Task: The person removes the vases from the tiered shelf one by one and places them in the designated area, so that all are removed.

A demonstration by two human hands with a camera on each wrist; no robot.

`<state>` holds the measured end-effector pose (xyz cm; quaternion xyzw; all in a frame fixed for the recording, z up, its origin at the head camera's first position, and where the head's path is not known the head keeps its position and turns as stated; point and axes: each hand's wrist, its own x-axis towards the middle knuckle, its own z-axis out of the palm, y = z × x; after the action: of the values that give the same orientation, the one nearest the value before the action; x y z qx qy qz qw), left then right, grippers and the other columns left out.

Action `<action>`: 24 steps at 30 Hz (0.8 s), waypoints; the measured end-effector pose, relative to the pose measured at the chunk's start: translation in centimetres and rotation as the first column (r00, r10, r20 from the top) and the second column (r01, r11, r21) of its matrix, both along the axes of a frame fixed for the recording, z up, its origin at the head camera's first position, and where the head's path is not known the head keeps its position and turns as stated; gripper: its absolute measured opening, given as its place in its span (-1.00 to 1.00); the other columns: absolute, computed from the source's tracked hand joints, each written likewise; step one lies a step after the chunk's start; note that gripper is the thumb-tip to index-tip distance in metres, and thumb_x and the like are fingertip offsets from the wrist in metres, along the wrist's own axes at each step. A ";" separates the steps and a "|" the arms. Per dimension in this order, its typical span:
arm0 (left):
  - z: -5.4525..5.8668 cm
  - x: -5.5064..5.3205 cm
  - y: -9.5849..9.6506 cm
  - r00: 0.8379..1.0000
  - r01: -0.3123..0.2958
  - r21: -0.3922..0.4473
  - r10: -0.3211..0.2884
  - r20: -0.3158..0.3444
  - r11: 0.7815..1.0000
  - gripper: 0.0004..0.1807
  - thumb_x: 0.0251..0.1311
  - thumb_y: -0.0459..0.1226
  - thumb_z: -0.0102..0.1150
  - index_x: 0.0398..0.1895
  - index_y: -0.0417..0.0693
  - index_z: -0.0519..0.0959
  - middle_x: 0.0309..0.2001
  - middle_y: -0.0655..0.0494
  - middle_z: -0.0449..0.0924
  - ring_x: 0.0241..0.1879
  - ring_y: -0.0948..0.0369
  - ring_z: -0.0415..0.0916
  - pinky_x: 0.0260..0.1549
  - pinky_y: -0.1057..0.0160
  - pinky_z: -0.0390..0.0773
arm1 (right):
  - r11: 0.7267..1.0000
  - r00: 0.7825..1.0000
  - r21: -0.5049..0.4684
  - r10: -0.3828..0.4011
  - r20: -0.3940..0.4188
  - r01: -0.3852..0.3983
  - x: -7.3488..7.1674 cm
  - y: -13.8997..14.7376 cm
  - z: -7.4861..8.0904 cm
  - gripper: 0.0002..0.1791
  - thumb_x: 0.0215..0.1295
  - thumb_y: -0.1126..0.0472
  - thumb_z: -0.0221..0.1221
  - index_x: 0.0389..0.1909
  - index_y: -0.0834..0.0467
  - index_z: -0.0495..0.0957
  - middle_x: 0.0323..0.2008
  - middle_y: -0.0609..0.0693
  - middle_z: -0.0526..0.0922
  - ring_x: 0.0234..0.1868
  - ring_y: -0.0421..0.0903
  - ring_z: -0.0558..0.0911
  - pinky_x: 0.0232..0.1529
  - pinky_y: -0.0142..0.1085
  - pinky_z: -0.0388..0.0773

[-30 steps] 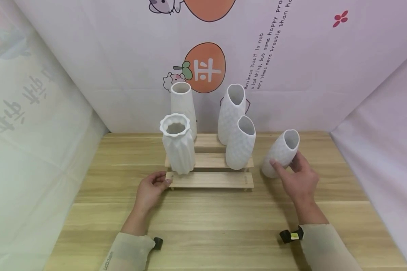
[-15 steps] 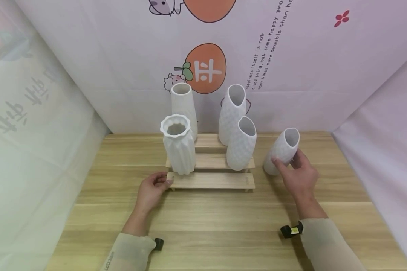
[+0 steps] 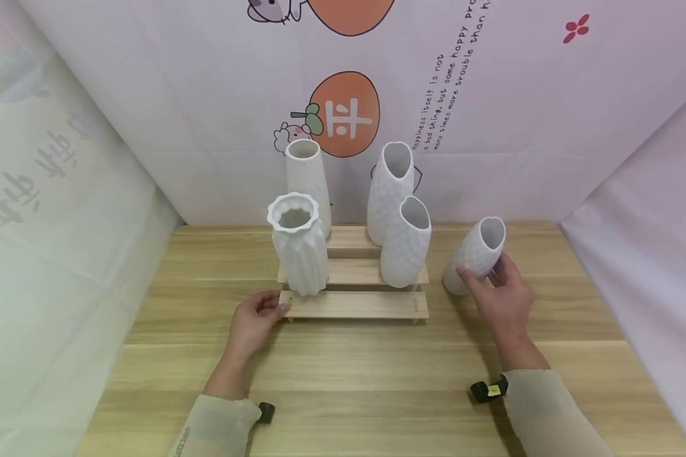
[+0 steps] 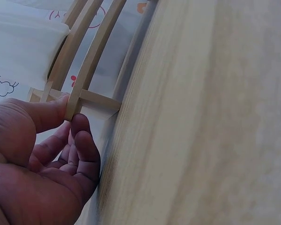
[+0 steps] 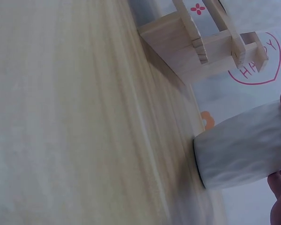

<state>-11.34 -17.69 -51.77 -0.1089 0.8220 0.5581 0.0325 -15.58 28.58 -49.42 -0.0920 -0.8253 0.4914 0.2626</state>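
My left hand (image 3: 256, 320) pinches the left end of the lowest slat of a stepped wooden stand (image 3: 354, 304); in the left wrist view the thumb lies on one face of the slat (image 4: 94, 51) and the fingers curl below. To the right of the stand, my right hand (image 3: 504, 299) grips a small white dimpled vase (image 3: 470, 257), thumb on its near side and fingers behind. The vase (image 5: 243, 145) is upright, its base right at the tabletop in the right wrist view. A fluted white vase (image 3: 303, 257) and a slant-mouthed white vase (image 3: 403, 254) stand on the middle step.
Two taller white vases stand on the back step: a smooth one (image 3: 309, 171) at left and a dimpled one (image 3: 385, 190) at right. The wood-grain table (image 3: 354, 393) meets a printed cloth backdrop (image 3: 491, 127) behind and white cloth sides.
The right hand's vase has shifted slightly back and to the right over the last second. My left hand stays at the slat, and the stand keeps its place.
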 end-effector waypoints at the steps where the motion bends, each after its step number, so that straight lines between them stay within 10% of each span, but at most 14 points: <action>1: 0.0 0.0 0.0 1.000 0.001 0.000 -0.001 0.000 1.000 -0.52 0.30 -0.16 0.43 0.22 -0.17 0.61 0.00 -0.08 0.67 -0.04 0.06 0.67 -0.10 0.30 0.65 | 1.000 1.000 0.009 -0.002 -0.005 0.002 0.0 0.0 -0.1 -0.21 0.04 0.26 0.60 0.35 0.08 0.56 0.22 0.12 0.66 0.24 0.03 0.64 0.15 -0.25 0.61; 24: 0.1 0.0 -0.1 1.000 0.006 0.000 -0.006 0.002 1.000 -0.52 0.29 -0.16 0.44 0.21 -0.16 0.61 -0.01 -0.07 0.68 -0.05 0.07 0.68 -0.08 0.27 0.65 | 0.998 0.999 0.059 0.024 -0.031 -0.022 0.7 0.2 0.0 -0.23 0.07 0.09 0.60 0.35 -0.02 0.57 0.22 0.09 0.66 0.23 0.05 0.65 0.19 -0.16 0.60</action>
<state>-11.30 -17.81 -51.69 -0.1073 0.8222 0.5579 0.0350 -14.89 28.79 -49.46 -0.0669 -0.8360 0.4715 0.2726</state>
